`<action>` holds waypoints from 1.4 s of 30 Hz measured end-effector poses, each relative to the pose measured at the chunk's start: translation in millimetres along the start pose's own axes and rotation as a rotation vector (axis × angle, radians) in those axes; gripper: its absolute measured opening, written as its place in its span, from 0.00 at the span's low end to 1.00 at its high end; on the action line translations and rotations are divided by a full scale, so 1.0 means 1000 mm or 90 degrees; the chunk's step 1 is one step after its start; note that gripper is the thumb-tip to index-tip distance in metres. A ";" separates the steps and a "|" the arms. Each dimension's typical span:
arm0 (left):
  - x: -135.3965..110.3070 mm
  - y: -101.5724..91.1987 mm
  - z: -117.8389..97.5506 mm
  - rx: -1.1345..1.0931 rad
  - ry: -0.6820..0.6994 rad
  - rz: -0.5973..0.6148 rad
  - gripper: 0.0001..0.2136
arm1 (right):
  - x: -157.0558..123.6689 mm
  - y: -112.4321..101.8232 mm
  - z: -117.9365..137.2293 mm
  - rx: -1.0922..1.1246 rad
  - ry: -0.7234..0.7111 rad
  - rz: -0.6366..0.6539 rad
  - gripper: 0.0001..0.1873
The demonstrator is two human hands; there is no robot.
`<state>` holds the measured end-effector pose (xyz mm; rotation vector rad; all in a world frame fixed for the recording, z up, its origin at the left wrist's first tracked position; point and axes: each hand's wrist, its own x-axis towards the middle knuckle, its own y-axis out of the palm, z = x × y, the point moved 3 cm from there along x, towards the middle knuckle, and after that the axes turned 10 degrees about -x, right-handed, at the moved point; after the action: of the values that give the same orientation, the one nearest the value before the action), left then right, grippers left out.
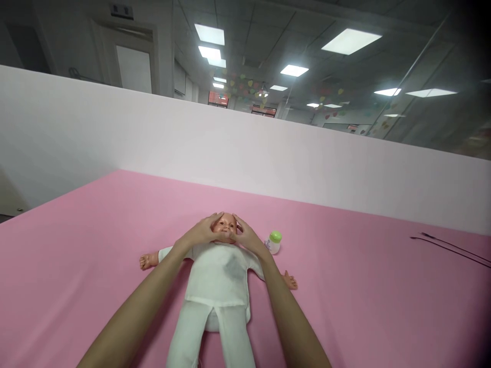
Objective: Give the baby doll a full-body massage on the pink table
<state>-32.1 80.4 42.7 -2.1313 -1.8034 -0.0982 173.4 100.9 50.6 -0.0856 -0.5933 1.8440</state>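
Note:
A baby doll (218, 276) in a white long-sleeved top and white trousers lies on its back on the pink surface, arms spread to both sides. My left hand (201, 231) curves round one side of the doll's head, fingertips up by the forehead and thumb near the mouth. On the opposite side, my right hand (248, 238) cups the head in the same way. The doll's face shows between my hands, while the sides of its head are hidden by them. Just right of my right hand stands a small clear jar (273, 244) with a green lid.
Pink cloth (356, 286) covers the tabletop. A low white wall (238, 148) runs along its far edge, with glass above. Two thin dark cords or sticks (452, 248) lie at the far right. Ceiling lights and a door show beyond.

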 end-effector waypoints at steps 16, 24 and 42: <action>-0.004 -0.011 -0.008 0.166 -0.010 0.069 0.49 | -0.008 -0.008 0.009 0.027 -0.041 0.093 0.49; -0.005 -0.018 -0.013 0.116 0.058 0.061 0.35 | -0.011 -0.013 -0.003 0.065 -0.018 0.139 0.51; 0.002 -0.024 0.015 0.104 0.039 0.162 0.36 | -0.011 -0.026 -0.016 -0.038 0.001 0.193 0.45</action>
<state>-57.0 89.5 34.4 -2.1936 -1.4393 0.0441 205.6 102.7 45.9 -0.2280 -0.6630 2.1184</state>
